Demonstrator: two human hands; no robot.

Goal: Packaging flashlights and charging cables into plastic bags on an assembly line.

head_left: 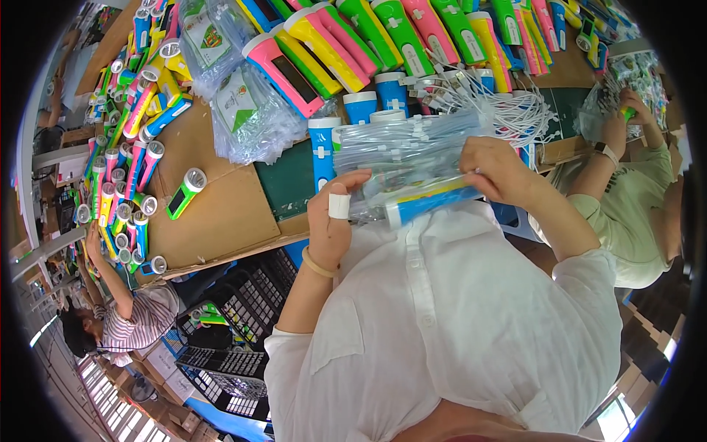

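Note:
A clear plastic bag (375, 195) is held in front of my shirt with a blue and yellow flashlight (434, 206) inside it, lying crosswise. My left hand (329, 228), white tape round one finger, grips the bag's left side near the flashlight's head. At the other end my right hand (499, 171) pinches the bag, fingers bent. Right behind it lies a stack of flat clear bags (420, 140), partly covered by what I hold. White cables (515, 114) spread in a tangle beyond my right hand.
Pink, green and yellow flashlights (309, 66) pile along the table's far side; more crowd the left. Packs of printed bags (247, 110) lie on cardboard (213, 221). Black crates (247, 309) stand below the edge. Co-workers sit left (136, 324) and right (633, 214).

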